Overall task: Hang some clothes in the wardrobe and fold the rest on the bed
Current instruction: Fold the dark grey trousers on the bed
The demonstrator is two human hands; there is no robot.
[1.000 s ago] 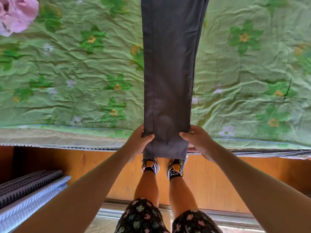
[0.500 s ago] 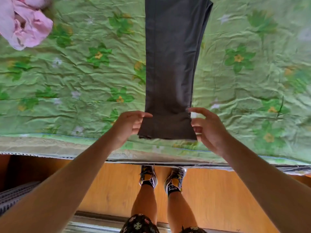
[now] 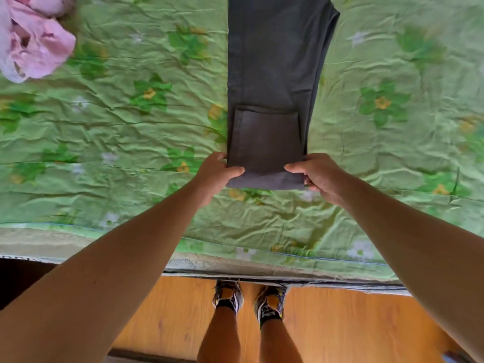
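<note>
1. I am looking down from the head camera over the near edge of the bed (image 3: 78, 244). It is covered with a green flower-print sheet (image 3: 117, 132), creased all over.
2. The dark grey trousers (image 3: 272, 61) lie lengthwise on the sheet near centre. They run away from me and out of the top of the view.
3. The legs are stacked one on the other, and the lower layer shows as a narrow strip down the right side.
4. The near end is doubled back on itself. The hem (image 3: 267, 111) lies across the leg as a short flap on top, with the fold line nearest me.
5. My left hand (image 3: 214, 176) grips the left corner of that fold, thumb on top of the cloth and fingers tucked beneath it.
6. My right hand (image 3: 319, 176) grips the right corner, thumb laid on top and fingers curled under the edge.
7. The hands are apart with the folded leg between them. Both arms reach out over the mattress edge.
8. I cannot tell whether the fold rests on the sheet or is held just clear of it.
9. A crumpled pink garment (image 3: 34, 45) sits on the sheet at far left, well apart from the trousers.
10. Below the bed edge there is a wooden floor (image 3: 340, 323). Two shoes (image 3: 227, 297) stand side by side on it, toes up against the bed base.
</note>
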